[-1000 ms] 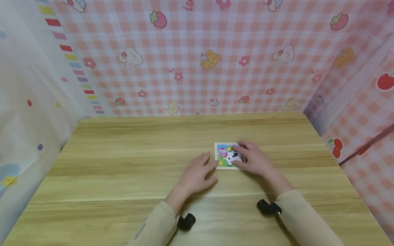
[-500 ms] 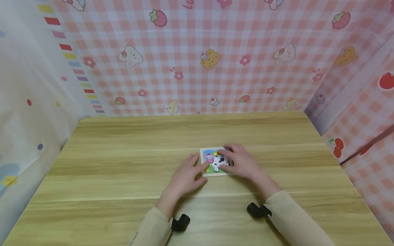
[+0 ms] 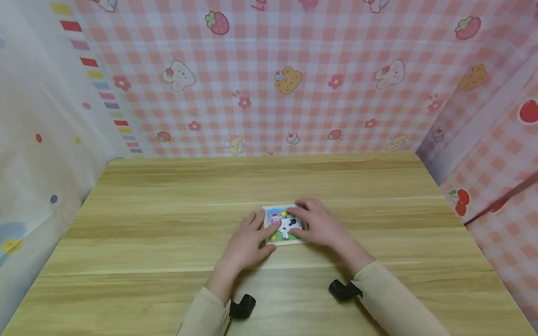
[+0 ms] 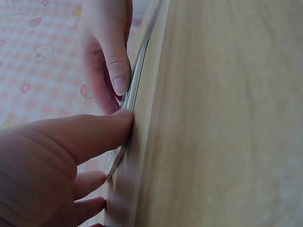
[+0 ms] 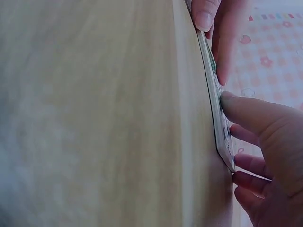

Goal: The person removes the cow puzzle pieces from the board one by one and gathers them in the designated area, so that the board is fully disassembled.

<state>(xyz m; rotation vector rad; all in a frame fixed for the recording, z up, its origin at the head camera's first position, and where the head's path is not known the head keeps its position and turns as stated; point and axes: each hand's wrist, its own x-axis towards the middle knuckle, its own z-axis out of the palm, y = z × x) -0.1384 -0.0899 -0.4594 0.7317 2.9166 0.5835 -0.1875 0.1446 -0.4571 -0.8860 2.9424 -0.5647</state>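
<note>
Pink cloth (image 3: 252, 60) hangs beyond hands (image 3: 244, 245) (image 3: 320, 225) partly hiding a probable puzzle (image 3: 287, 225).

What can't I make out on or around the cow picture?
Cow picture, right end: head view, covered by the right grip.
Its artwork: both wrist views, too edge-on.
Its underside: all views, turned toward the table.
Left sleeve: head view, cut off by bottom edge.
Cloth lettering: head view, cut off by top edge.

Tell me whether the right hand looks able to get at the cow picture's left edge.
Probably not freely: the left hand covers part of that edge and reaches over the cow picture. The right hand is at the opposite side.
</note>
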